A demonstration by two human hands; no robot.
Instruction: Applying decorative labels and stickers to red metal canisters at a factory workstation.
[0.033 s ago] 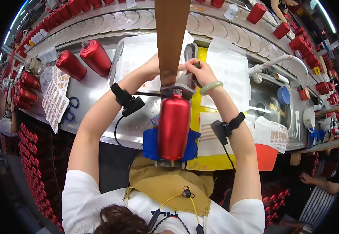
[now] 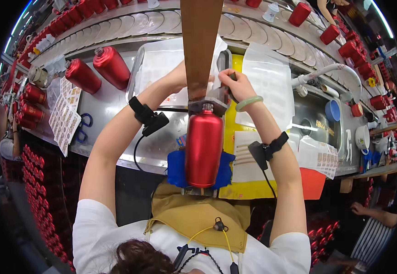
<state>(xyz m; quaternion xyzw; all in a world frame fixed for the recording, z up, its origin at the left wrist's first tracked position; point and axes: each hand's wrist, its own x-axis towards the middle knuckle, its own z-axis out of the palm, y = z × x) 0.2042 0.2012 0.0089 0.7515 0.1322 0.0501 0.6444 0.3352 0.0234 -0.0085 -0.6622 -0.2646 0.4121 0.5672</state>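
A shiny red metal bottle lies on a blue cloth pad in front of me, its neck toward a wooden post. Past that neck, my left hand reaches behind the post over the white sheets. The post hides its fingers and whatever they may touch. To the right of the post, my right hand is closed in a pinch on a small dark, thin tool; its exact kind is not clear.
Two red bottles and blue scissors are at left, beside printed sticker sheets. Translucent sheets cover a yellow board at right. Beyond are a sink with a white faucet and a conveyor of overlapping plates.
My right hand has shifted very slightly, its fingertips a little farther from the post. Otherwise the scene looks the same.
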